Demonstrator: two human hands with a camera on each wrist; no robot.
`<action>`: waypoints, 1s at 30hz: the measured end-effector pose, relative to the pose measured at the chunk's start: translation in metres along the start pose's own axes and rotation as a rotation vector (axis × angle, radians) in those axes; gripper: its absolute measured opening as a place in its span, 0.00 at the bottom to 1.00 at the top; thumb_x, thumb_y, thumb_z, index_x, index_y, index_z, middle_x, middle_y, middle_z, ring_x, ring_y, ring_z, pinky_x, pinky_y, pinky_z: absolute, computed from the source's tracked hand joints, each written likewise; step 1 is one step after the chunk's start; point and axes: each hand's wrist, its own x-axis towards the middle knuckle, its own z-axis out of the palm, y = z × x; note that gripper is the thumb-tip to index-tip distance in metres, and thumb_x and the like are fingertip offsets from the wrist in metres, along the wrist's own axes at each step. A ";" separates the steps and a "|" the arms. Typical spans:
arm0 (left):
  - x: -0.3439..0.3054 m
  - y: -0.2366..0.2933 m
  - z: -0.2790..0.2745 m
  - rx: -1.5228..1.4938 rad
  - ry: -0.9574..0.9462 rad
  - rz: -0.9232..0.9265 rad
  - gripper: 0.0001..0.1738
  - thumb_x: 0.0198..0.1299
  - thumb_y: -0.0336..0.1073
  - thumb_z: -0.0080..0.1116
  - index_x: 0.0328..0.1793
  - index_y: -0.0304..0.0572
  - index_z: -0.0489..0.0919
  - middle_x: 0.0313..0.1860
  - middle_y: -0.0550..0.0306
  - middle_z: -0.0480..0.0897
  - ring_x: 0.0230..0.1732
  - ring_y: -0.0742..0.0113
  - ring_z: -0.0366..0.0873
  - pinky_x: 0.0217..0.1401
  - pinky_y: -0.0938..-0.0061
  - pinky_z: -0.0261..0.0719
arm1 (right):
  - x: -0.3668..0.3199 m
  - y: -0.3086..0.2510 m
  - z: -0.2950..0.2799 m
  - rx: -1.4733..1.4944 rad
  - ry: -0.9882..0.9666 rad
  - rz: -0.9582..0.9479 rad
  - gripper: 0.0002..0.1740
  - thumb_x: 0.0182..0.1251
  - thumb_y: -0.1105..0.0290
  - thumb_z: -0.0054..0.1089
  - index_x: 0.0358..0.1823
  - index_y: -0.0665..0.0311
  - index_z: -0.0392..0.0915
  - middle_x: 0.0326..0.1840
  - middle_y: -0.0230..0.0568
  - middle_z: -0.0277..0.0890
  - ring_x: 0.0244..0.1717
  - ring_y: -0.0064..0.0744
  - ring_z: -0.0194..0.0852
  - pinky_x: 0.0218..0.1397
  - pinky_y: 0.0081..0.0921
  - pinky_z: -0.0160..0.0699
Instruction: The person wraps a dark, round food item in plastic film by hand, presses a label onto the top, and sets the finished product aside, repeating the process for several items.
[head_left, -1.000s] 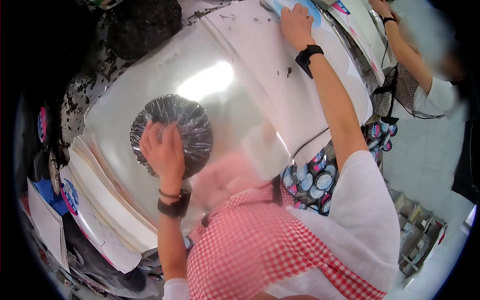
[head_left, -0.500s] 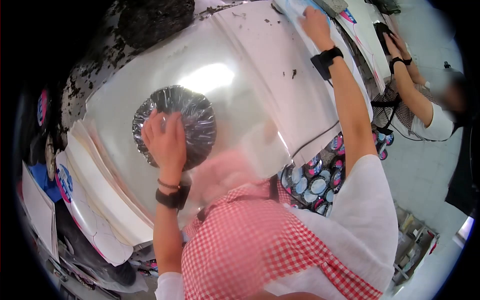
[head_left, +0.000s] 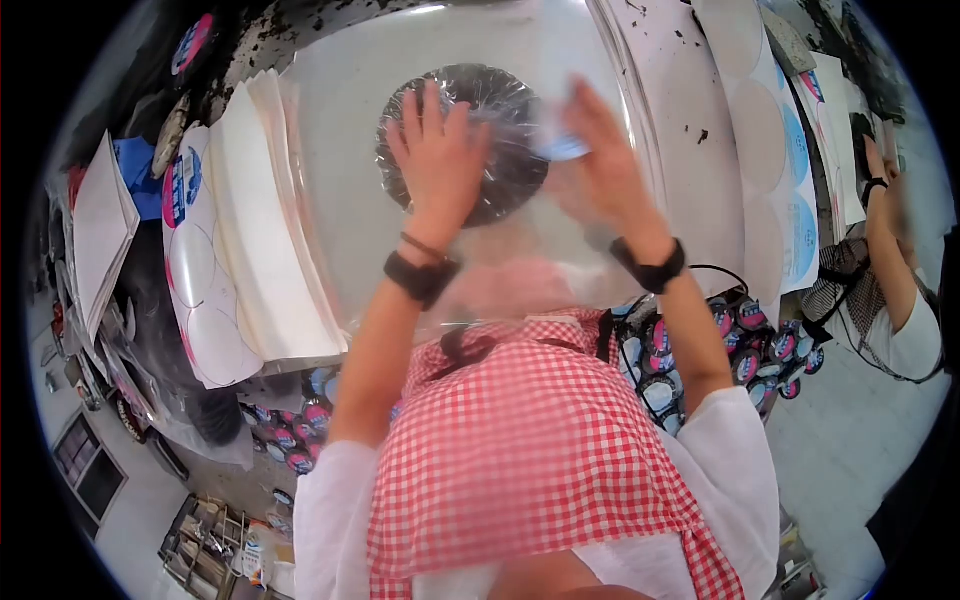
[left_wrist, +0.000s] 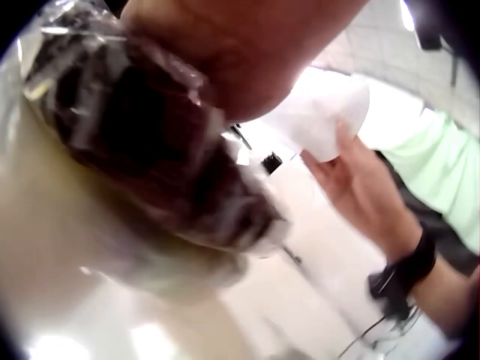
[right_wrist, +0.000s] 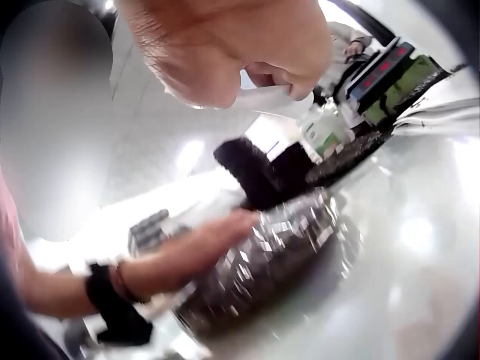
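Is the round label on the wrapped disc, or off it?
Off: in the left wrist view the right hand holds the label up, with a gap between it and the wrapped disc.

Right hand (head_left: 612, 160): off the label sheet (head_left: 800, 235) at the far right of the counter (head_left: 350, 200), where it is in both earlier head frames; now close beside the plastic-wrapped dark disc (head_left: 512, 175). It now pinches a thin round label (head_left: 562, 145), blurred in the head view. Left hand (head_left: 440, 165): fingers, earlier bent on the disc, now straighter and spread over it. Head view: shifted; disc appears higher and further right in it.
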 end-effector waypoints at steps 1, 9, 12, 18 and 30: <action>-0.009 -0.003 0.009 -0.081 -0.033 -0.027 0.23 0.59 0.42 0.60 0.58 0.40 0.78 0.66 0.45 0.73 0.68 0.50 0.66 0.73 0.52 0.55 | 0.018 -0.053 0.001 0.049 -0.033 0.051 0.34 0.55 0.84 0.55 0.67 0.57 0.71 0.74 0.53 0.59 0.73 0.52 0.61 0.71 0.39 0.67; -0.042 -0.011 0.036 -0.989 -0.004 -0.331 0.27 0.55 0.40 0.69 0.58 0.36 0.76 0.54 0.50 0.82 0.52 0.60 0.81 0.55 0.67 0.79 | 0.013 -0.044 0.024 -0.143 -0.270 -0.109 0.32 0.52 0.77 0.60 0.63 0.50 0.75 0.71 0.45 0.66 0.69 0.46 0.66 0.67 0.38 0.71; -0.047 -0.014 0.046 -1.180 0.005 -0.394 0.29 0.54 0.40 0.70 0.60 0.36 0.75 0.53 0.54 0.83 0.51 0.65 0.81 0.54 0.68 0.79 | 0.032 -0.052 0.003 -0.075 -0.410 -0.045 0.27 0.57 0.67 0.60 0.61 0.56 0.75 0.69 0.47 0.67 0.68 0.47 0.67 0.67 0.40 0.68; -0.037 -0.011 0.028 -0.864 -0.044 -0.183 0.29 0.59 0.40 0.63 0.65 0.37 0.71 0.61 0.49 0.78 0.62 0.58 0.74 0.60 0.68 0.74 | 0.065 -0.036 0.070 0.093 -0.136 0.062 0.26 0.72 0.59 0.45 0.64 0.69 0.70 0.69 0.53 0.67 0.70 0.49 0.63 0.72 0.42 0.57; -0.026 -0.016 -0.017 -1.342 0.327 -0.493 0.31 0.77 0.44 0.25 0.80 0.35 0.49 0.80 0.45 0.53 0.80 0.54 0.48 0.81 0.62 0.43 | 0.066 -0.059 0.109 -0.344 -0.206 -0.164 0.29 0.69 0.57 0.49 0.65 0.69 0.69 0.71 0.46 0.66 0.72 0.41 0.60 0.73 0.40 0.57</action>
